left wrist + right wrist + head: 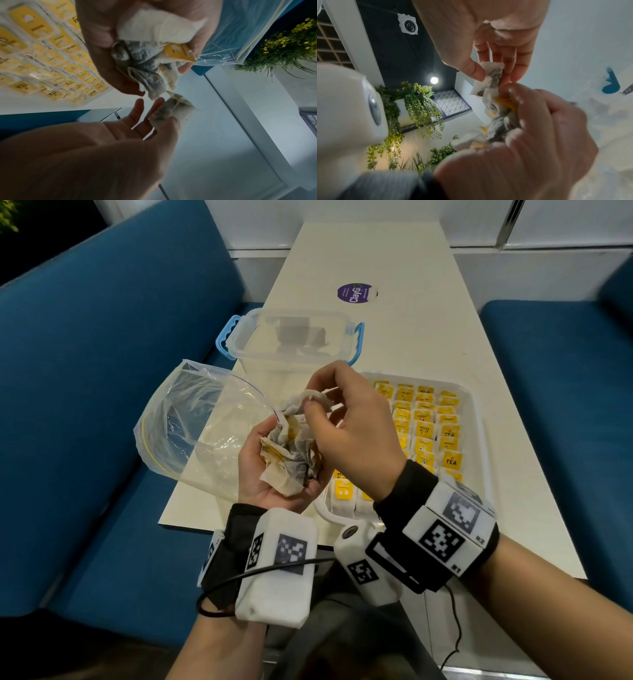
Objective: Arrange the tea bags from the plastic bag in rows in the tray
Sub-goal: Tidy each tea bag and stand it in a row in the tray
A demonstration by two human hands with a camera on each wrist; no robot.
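Dim wrist views, blurred up close; wide-angle edges bend.

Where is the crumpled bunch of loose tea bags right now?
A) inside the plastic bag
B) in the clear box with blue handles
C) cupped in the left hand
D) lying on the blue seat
C: the bunch of tea bags sits in the left hand, while the right hand pinches one tea bag at its top.

Your wrists each carry a black strap [407, 491] with white boxy camera housings [281, 566] bearing black-and-white square tags [442, 541]; thin black cables [219, 587] trail off.
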